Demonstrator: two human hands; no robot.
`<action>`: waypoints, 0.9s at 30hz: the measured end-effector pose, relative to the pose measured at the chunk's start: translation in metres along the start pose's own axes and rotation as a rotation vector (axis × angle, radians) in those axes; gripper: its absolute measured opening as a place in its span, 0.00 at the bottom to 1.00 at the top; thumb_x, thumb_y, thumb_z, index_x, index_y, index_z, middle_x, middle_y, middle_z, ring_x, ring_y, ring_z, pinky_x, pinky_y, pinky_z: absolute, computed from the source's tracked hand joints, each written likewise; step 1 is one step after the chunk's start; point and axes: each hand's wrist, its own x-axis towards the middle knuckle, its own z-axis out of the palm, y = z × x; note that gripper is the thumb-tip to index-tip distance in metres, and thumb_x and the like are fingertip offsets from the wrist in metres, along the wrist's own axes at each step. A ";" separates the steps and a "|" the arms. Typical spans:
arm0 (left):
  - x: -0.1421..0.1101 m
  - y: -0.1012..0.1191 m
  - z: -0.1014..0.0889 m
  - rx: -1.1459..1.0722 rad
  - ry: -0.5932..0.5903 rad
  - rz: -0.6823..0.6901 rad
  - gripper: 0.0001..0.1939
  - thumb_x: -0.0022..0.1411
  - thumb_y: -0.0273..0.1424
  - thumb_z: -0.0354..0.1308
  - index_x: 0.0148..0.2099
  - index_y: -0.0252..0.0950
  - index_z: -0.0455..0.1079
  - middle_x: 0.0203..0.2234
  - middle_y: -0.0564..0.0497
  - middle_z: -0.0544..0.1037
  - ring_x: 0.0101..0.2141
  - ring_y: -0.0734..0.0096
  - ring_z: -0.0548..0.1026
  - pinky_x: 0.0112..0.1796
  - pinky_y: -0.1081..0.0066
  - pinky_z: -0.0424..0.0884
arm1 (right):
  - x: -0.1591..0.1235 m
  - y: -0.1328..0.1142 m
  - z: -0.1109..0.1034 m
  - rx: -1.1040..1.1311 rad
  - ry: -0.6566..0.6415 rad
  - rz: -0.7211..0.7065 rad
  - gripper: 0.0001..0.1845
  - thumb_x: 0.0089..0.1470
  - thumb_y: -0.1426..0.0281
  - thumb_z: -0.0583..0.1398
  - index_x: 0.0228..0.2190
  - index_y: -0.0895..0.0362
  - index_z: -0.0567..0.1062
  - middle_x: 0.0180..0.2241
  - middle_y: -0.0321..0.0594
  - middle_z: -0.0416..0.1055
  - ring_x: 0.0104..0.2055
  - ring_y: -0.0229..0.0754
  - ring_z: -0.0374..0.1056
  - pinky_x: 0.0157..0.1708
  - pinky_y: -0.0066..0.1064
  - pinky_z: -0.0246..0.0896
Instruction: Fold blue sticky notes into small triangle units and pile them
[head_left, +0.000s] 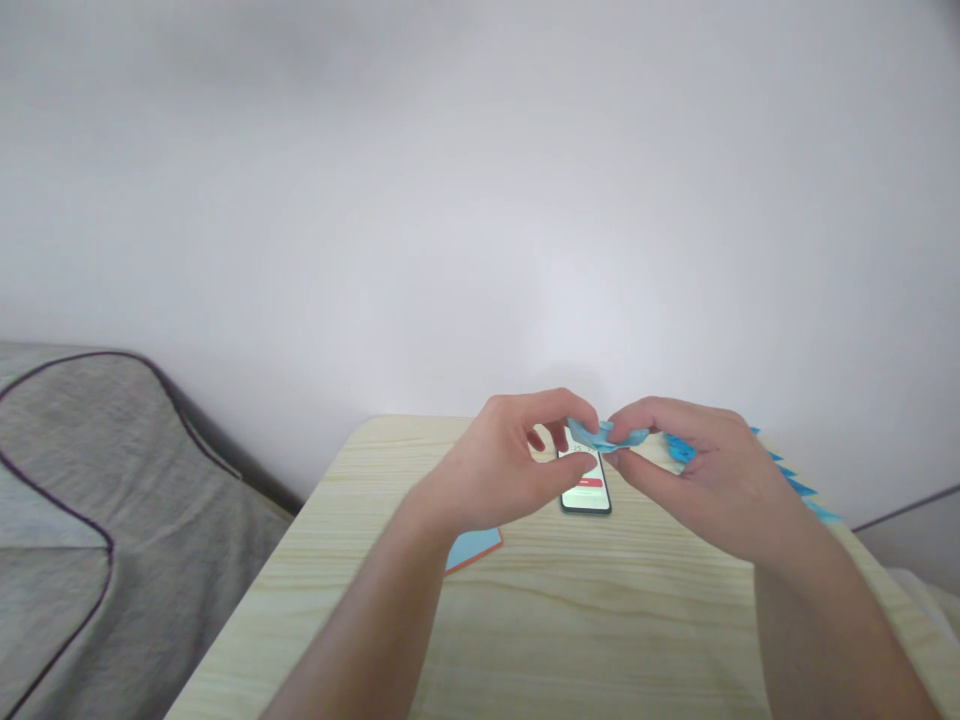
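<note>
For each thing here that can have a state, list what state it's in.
Light blue piece: creased, pinched in the right hand's grip
Right hand: thumb and finger closed on it
Left hand: curled, fingertip at it; thumb contact unclear
Phone: face up, screen lit
Orange-edged blue card: flat, partly hidden
Blue pieces: partly hidden behind right hand

Surface (600,620): pale, wood-grain finish, rounded far-left corner. Smartphone (587,499) lies face up towards the far edge, screen lit, partly obscured. Light-blue flat item (472,547) with orange edging lies nearer and to its left, mostly obscured. Blue pointed pieces (801,489) lie along the right edge, partly obscured.
</note>
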 end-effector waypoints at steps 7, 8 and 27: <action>-0.001 -0.002 0.001 -0.037 0.024 0.040 0.04 0.63 0.28 0.62 0.39 0.37 0.79 0.34 0.51 0.82 0.37 0.68 0.77 0.42 0.67 0.73 | -0.001 -0.001 -0.002 0.132 0.001 0.037 0.03 0.58 0.65 0.66 0.35 0.48 0.81 0.37 0.33 0.81 0.38 0.41 0.75 0.37 0.30 0.68; -0.001 -0.001 0.001 -0.050 0.023 0.043 0.04 0.64 0.28 0.63 0.39 0.37 0.79 0.34 0.50 0.82 0.37 0.68 0.77 0.42 0.66 0.73 | -0.002 -0.001 -0.001 0.166 0.007 0.051 0.03 0.58 0.64 0.66 0.35 0.48 0.81 0.37 0.33 0.81 0.38 0.41 0.75 0.37 0.30 0.68; -0.001 0.003 0.000 -0.159 0.107 0.116 0.05 0.62 0.29 0.66 0.39 0.37 0.72 0.33 0.52 0.76 0.36 0.71 0.73 0.41 0.69 0.71 | -0.007 -0.004 0.006 0.315 0.157 0.109 0.07 0.57 0.61 0.68 0.33 0.50 0.79 0.33 0.35 0.79 0.34 0.42 0.72 0.35 0.34 0.66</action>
